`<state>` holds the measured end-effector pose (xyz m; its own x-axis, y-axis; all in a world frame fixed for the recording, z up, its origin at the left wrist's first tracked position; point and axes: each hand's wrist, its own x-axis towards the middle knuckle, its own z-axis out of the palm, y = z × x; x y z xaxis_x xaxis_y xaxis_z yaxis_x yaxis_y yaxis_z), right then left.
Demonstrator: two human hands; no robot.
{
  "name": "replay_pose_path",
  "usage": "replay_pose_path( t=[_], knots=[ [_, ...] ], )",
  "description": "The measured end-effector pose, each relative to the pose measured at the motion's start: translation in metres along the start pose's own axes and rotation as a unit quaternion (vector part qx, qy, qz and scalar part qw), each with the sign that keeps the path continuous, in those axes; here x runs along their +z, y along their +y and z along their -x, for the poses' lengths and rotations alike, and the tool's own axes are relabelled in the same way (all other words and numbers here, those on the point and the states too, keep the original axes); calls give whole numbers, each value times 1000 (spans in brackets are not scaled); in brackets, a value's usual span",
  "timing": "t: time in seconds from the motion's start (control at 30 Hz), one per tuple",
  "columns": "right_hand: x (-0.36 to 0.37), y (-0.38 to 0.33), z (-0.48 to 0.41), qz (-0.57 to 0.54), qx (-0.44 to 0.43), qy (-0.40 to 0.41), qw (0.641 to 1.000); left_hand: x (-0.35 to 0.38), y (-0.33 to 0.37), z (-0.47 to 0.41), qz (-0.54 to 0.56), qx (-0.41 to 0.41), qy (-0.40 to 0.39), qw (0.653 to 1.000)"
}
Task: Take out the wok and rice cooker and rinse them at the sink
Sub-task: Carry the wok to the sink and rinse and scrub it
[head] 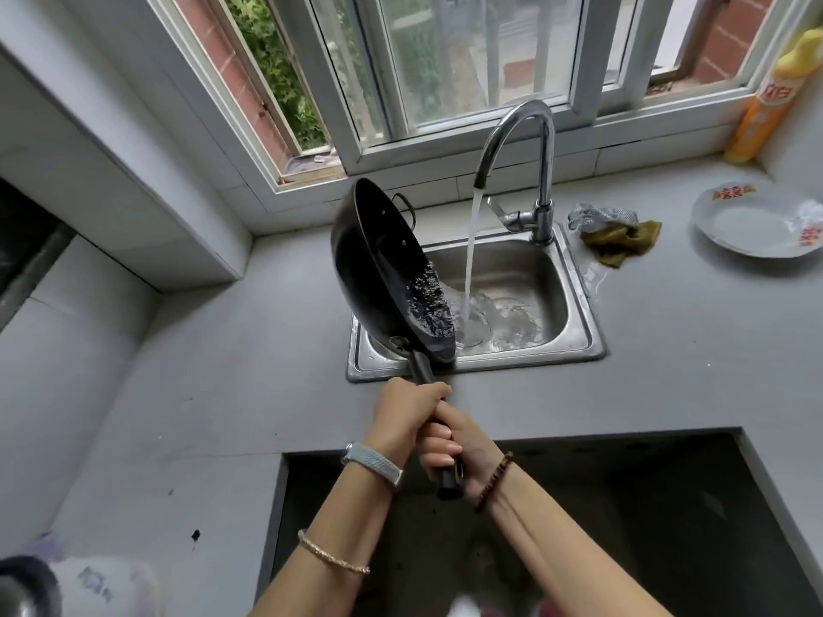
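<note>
Left hand (407, 414) and right hand (463, 452) both grip the wok (378, 269) handle over the sink (530, 264) — dumping rinse water, I reckon; rice cooker next.

Left grip (403, 420), right grip (463, 452), both clenched

Viewpoint: head-worn camera, above the worktop (231, 349).
Direction: forward and down toward the sink (579, 305).
Distance: close, wide-angle.
</note>
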<state>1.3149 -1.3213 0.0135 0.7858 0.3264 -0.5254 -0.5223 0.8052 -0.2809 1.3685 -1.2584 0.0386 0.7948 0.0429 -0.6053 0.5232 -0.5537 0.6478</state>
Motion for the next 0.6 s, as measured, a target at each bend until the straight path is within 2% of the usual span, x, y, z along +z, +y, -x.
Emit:
replay_pose_path(
  t=[0.4, 0.6],
  knots=[
    [39, -1, -17, -126, 79, -106, 983, -36, 21, 11, 53, 25, 49, 997],
    [49, -3, -7, -135, 78, -117, 981, -40, 24, 15, 57, 15, 38, 998]
  ],
)
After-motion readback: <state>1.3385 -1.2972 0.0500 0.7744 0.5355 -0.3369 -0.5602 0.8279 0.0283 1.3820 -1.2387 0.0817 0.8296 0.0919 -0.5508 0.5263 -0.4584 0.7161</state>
